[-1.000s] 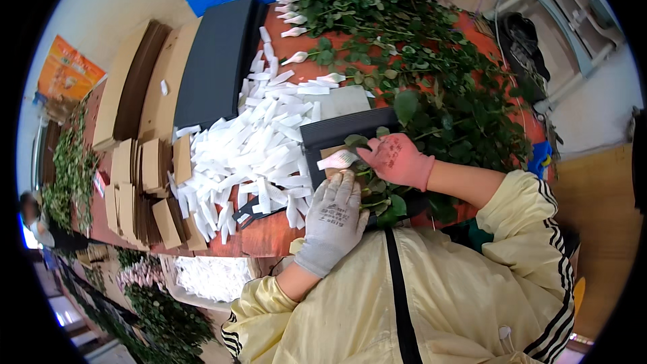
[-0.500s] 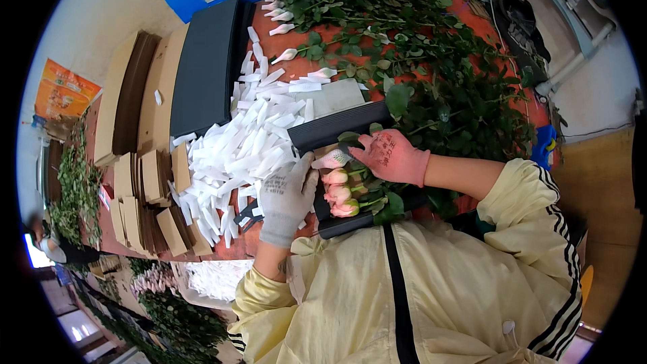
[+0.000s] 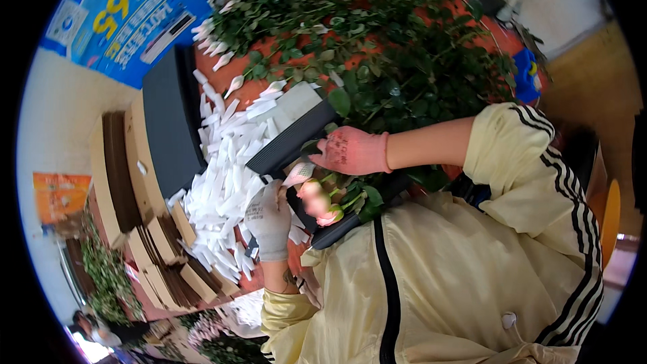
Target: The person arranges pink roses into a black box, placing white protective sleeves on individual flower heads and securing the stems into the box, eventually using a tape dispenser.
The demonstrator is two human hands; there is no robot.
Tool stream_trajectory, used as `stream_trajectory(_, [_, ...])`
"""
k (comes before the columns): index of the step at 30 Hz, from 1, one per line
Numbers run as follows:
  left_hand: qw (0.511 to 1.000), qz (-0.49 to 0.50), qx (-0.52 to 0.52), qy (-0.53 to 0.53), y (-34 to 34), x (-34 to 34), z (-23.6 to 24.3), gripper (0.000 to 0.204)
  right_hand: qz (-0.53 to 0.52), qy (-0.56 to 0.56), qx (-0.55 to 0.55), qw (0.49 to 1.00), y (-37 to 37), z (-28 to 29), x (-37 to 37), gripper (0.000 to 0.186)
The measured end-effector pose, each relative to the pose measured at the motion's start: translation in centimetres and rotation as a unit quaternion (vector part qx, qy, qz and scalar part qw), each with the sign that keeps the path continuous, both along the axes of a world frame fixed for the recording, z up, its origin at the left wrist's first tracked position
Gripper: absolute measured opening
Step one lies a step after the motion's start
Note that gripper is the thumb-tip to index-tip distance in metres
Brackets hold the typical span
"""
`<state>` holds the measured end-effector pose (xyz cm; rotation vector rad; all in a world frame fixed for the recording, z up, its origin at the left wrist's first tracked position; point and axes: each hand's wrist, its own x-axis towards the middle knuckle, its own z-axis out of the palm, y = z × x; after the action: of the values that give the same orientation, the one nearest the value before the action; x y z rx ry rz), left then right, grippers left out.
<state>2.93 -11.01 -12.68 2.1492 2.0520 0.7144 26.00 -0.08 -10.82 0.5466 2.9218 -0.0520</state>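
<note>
We see the netted rose (image 3: 298, 174) between our left hand (image 3: 269, 221) and right hand (image 3: 350, 151), close to both, its long axis slanting from one toward the other, beside pink roses (image 3: 317, 203). We cannot tell whether either grip holds anything.

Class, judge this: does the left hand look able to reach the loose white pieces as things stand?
Probably yes: the left hand is at the edge of the heap of white pieces, with nothing apparently in between.
</note>
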Motion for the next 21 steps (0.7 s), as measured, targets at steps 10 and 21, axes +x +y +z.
stream_trajectory(10, [0.998,0.006,-0.058,-0.021,-0.6,-1.4,0.0,0.020,0.023,0.075,0.042,0.996,-0.2,-1.8,0.5,0.043])
stream_trajectory(21, [0.986,0.091,-0.084,-0.111,-3.5,-2.2,7.3,0.039,-0.016,0.061,-0.020,0.998,0.2,-0.8,0.1,0.042])
